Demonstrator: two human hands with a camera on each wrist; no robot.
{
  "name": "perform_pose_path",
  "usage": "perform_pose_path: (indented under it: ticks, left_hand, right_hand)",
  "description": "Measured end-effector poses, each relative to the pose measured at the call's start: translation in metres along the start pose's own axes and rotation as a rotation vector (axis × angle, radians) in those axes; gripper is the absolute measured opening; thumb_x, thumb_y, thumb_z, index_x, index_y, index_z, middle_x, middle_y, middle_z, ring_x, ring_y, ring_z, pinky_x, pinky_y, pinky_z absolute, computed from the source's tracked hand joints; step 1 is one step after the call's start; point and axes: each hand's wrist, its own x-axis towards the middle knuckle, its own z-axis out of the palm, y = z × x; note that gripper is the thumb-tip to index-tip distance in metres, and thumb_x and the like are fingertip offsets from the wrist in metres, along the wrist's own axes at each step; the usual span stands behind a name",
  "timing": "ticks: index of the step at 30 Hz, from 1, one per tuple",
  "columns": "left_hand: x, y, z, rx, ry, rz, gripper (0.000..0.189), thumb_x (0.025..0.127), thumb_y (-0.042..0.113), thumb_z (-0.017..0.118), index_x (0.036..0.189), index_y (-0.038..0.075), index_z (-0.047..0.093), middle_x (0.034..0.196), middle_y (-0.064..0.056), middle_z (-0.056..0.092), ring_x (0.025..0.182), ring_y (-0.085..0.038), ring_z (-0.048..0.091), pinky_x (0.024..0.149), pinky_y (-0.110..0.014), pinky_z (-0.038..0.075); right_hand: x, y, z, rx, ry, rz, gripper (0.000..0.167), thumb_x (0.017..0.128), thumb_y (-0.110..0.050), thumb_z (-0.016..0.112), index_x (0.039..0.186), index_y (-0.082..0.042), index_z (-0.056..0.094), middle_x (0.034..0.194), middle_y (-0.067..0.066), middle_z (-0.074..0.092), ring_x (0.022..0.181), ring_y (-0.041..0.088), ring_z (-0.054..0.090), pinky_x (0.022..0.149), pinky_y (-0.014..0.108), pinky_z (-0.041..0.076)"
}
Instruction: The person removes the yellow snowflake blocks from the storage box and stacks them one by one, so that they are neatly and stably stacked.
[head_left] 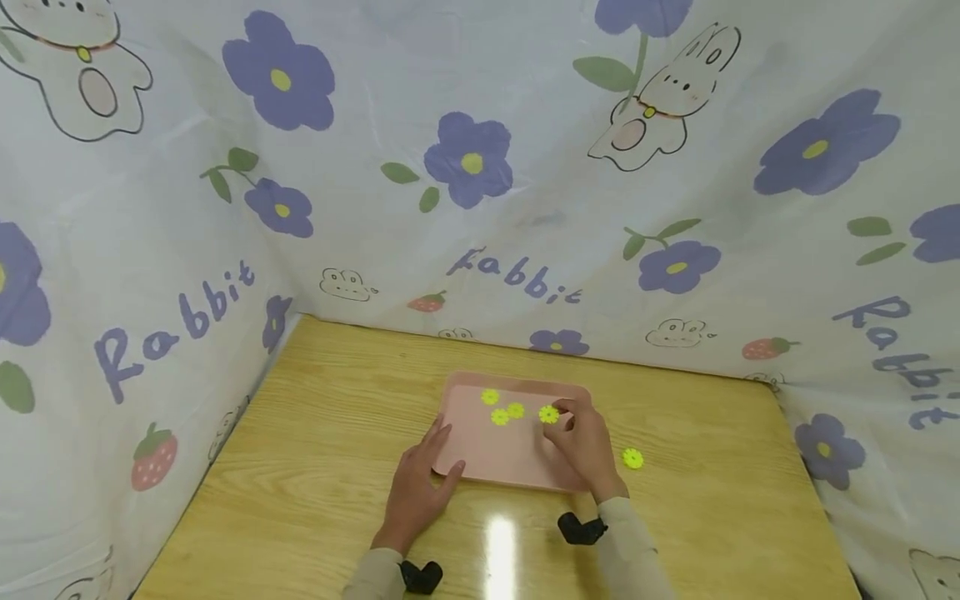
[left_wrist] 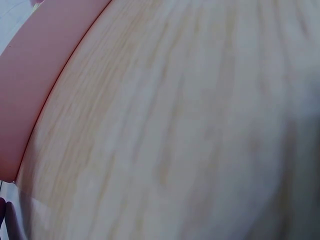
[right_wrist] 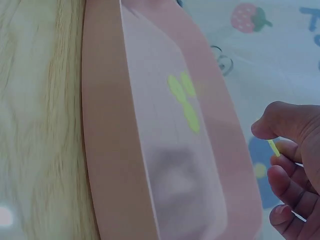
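Note:
A pink tray [head_left: 480, 450] lies on the wooden table, with several yellow-green flower-shaped pieces [head_left: 500, 417] on its floor toward the back left. Over the tray's right part, my right hand [head_left: 587, 444] pinches another flower-shaped piece [head_left: 549, 414] between thumb and finger; the right wrist view shows that piece [right_wrist: 273, 147] edge-on. My left hand [head_left: 418, 487] rests at the tray's front left corner, fingers fairly straight along the rim. In the left wrist view only the tray's pink outer wall [left_wrist: 40, 75] and a sliver of fingers at the lower left edge appear.
One more yellow-green flower piece [head_left: 633, 459] lies on the table [head_left: 712, 500] right of the tray, beside the right wrist. A white cloth [head_left: 360, 167] printed with rabbits and purple flowers hangs around the table's back and sides. Black wrist mounts [head_left: 581, 529] sit on both sleeves.

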Motion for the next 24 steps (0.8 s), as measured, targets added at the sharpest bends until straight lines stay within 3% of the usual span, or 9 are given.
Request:
perform_pose_path:
  ticks: [8,15,19,24]
  left_hand:
    - [0.0,-0.003,0.004,-0.016,0.013,0.023,0.062,0.1,0.037,0.069,0.155,0.013,0.05,0.167,0.003,0.035,0.138,-0.03,0.052,0.108,-0.062,0.042]
    - [0.002,0.0,0.003,-0.017,0.009,0.013,0.063,0.1,0.038,0.069,0.155,0.013,0.05,0.167,0.001,0.035,0.139,-0.03,0.052,0.109,-0.061,0.041]
    - [0.004,-0.001,0.001,-0.012,-0.005,0.011,0.063,0.101,0.038,0.068,0.155,0.013,0.05,0.167,0.001,0.035,0.14,-0.028,0.051,0.11,-0.06,0.041]
    - [0.004,-0.001,0.002,-0.008,-0.008,0.007,0.063,0.101,0.038,0.068,0.155,0.012,0.049,0.167,0.0,0.035,0.141,-0.029,0.05,0.11,-0.06,0.041]
  right_hand:
    - [-0.021,0.024,-0.037,-0.017,0.103,0.041,0.04,0.085,-0.01,0.084,0.122,0.0,0.073,0.107,0.017,0.067,0.071,0.02,0.054,0.056,0.029,0.044]
    - [-0.039,0.062,-0.075,-0.013,0.201,0.192,0.04,0.092,-0.012,0.079,0.128,0.003,0.069,0.115,0.023,0.064,0.082,0.025,0.06,0.058,0.027,0.047]
    - [-0.05,0.083,-0.085,-0.004,0.234,0.289,0.04,0.094,-0.015,0.077,0.128,0.003,0.068,0.117,0.024,0.063,0.086,0.029,0.062,0.059,0.027,0.048]
    - [-0.061,0.103,-0.083,0.035,0.212,0.364,0.039,0.094,-0.015,0.076,0.127,0.004,0.068,0.118,0.024,0.064,0.09,0.029,0.062,0.062,0.026,0.049]
